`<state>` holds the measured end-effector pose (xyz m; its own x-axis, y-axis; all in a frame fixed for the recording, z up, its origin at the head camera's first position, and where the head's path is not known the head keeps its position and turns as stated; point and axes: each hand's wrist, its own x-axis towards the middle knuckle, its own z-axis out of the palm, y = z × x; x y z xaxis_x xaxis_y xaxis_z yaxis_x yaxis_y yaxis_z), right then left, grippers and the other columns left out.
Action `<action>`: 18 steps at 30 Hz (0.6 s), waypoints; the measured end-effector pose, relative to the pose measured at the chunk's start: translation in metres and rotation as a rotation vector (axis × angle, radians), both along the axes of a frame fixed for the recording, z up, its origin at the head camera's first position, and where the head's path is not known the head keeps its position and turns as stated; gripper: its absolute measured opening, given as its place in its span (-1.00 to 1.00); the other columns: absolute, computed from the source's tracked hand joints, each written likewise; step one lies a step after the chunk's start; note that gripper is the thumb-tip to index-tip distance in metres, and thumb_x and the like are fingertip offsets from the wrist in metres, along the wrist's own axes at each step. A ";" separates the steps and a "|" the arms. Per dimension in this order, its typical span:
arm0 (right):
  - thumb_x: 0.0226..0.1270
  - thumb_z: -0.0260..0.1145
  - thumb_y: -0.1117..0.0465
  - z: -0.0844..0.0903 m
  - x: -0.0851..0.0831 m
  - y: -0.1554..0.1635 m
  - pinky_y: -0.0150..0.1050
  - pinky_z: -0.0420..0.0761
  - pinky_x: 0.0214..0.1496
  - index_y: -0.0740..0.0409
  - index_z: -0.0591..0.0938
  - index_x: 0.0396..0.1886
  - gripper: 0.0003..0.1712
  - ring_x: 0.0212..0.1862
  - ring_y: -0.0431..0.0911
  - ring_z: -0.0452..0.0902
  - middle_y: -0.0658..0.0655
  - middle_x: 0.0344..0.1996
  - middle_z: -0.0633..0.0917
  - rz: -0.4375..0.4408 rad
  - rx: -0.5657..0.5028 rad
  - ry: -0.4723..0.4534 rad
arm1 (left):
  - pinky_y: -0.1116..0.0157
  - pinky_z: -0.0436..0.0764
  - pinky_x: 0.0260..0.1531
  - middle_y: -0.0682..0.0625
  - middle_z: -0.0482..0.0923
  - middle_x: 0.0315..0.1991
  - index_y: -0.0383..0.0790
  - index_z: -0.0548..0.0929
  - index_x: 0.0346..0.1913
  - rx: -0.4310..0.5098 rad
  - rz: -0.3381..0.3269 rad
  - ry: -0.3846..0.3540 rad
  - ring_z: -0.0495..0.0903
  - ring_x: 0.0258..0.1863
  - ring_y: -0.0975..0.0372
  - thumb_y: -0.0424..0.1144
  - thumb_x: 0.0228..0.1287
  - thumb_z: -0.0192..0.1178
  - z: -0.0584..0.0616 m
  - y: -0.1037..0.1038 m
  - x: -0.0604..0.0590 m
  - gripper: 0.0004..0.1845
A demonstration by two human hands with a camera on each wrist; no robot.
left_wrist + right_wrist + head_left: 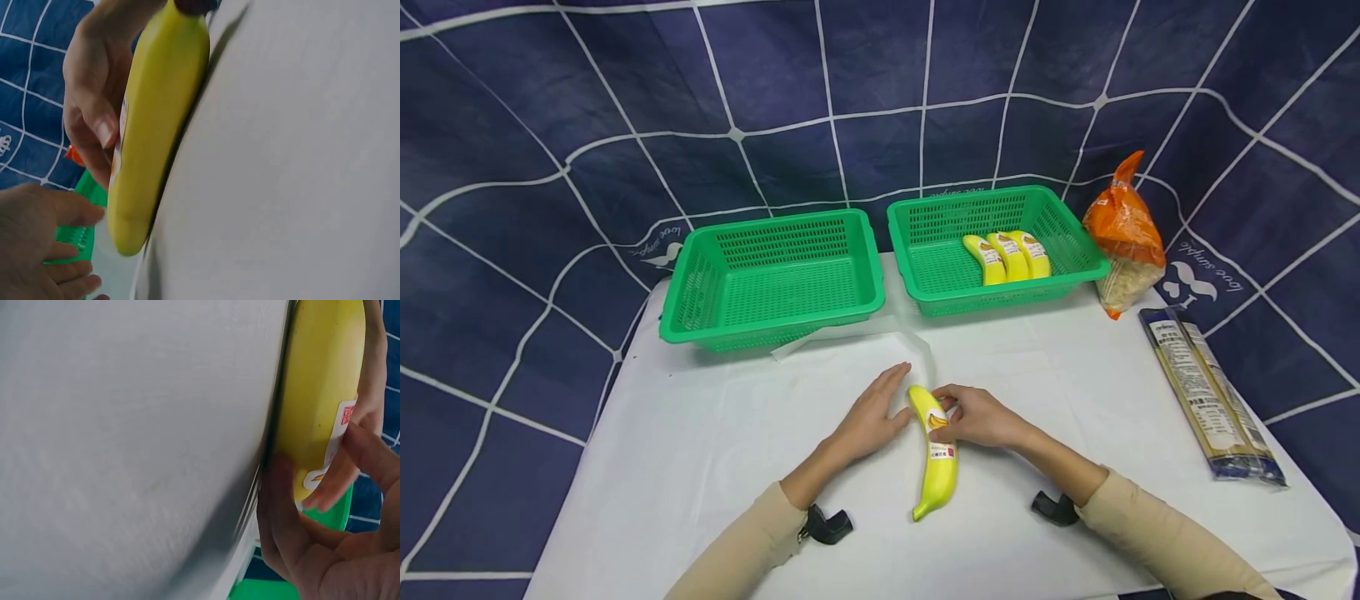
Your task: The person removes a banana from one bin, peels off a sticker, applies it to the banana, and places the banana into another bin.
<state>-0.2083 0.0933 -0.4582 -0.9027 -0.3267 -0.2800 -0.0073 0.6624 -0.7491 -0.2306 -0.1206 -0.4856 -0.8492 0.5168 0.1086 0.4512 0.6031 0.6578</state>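
White table point(700, 467), right hand point(977, 417) gripping banana point(938, 467), left hand point(868, 421) flat, touching it.

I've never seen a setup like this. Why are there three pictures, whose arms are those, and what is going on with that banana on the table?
There is no machine here: a person wears three cameras. The wide picture comes from the head, looking down at a white-covered table. The two close pictures come from cameras strapped to each wrist, so everything looks tilted.

Between the hands lies a yellow banana-shaped package with a label. The right hand curls its fingers over it; the left hand rests beside it with straight fingers, about touching.

Behind stand two green plastic baskets: the left basket shows nothing inside, the right basket holds three more yellow banana packages. At the right are an orange-topped bag and a long flat packet.
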 end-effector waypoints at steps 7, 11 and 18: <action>-0.08 0.58 0.09 0.002 0.001 -0.004 -0.34 0.52 -0.28 0.28 0.58 0.13 -0.27 -0.31 -0.17 0.53 0.09 -0.18 0.65 -0.065 0.039 -0.022 | 0.04 0.24 0.45 -0.09 0.13 0.52 -0.18 0.13 0.52 0.059 0.029 0.087 0.15 0.50 0.05 -0.14 0.31 0.21 0.025 0.008 -0.028 -0.22; -0.09 0.58 0.11 0.002 0.001 -0.005 -0.35 0.53 -0.25 0.29 0.60 0.11 -0.29 -0.30 -0.17 0.56 0.09 -0.19 0.65 -0.086 0.039 -0.037 | -0.03 0.24 0.44 -0.08 0.04 0.55 -0.18 0.07 0.53 0.100 0.034 0.123 0.09 0.53 0.05 -0.07 0.30 0.24 0.042 0.020 -0.052 -0.15; -0.09 0.58 0.12 0.000 0.001 -0.006 -0.34 0.55 -0.24 0.27 0.59 0.13 -0.28 -0.29 -0.17 0.59 0.09 -0.18 0.65 -0.123 0.017 -0.069 | -0.12 0.16 0.45 -0.12 -0.21 0.60 -0.20 -0.11 0.56 0.125 0.084 0.073 -0.15 0.58 0.04 0.07 0.23 0.29 0.055 0.042 -0.093 0.04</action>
<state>-0.2075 0.0871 -0.4584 -0.9139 -0.2092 -0.3478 0.1263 0.6678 -0.7336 -0.3234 -0.0787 -0.4301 -0.8764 0.4229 0.2305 0.4518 0.5563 0.6974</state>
